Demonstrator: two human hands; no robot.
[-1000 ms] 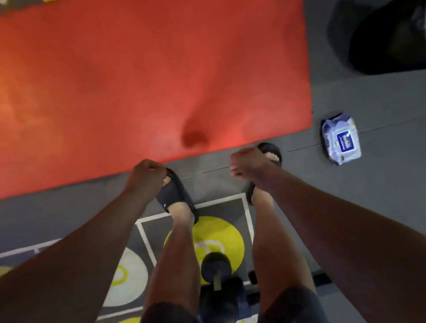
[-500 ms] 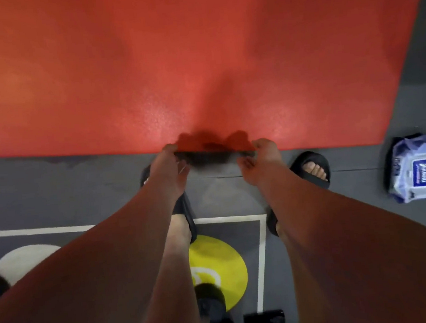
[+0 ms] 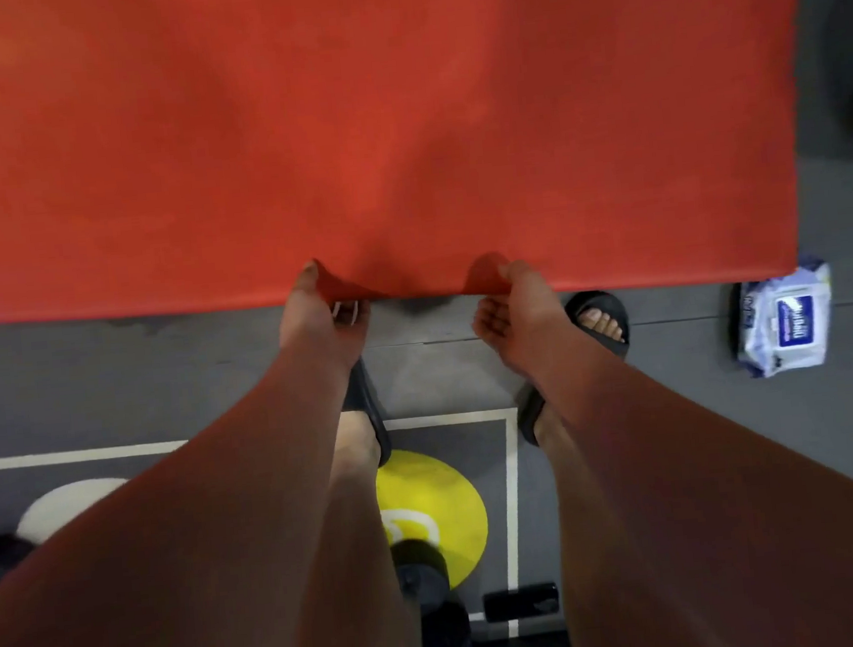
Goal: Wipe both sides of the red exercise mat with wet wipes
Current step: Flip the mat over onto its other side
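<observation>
The red exercise mat (image 3: 370,121) lies spread over the grey floor and fills the upper half of the view. My left hand (image 3: 321,317) pinches the mat's near edge, thumb on top, and a bit of white shows between its fingers. My right hand (image 3: 513,310) pinches the same edge a little to the right. Between the two hands the edge is lifted slightly off the floor. A white and blue pack of wet wipes (image 3: 785,323) lies on the floor at the mat's near right corner.
My feet in black slides (image 3: 599,318) stand just short of the mat. Behind them the floor has white lines and a yellow circle (image 3: 430,508). A dark dumbbell (image 3: 426,581) and a black phone (image 3: 521,601) lie near my legs.
One second ago my fists hung above the floor short of the mat. I have bent closer, and both hands now pinch the mat's near edge and raise it a little.
</observation>
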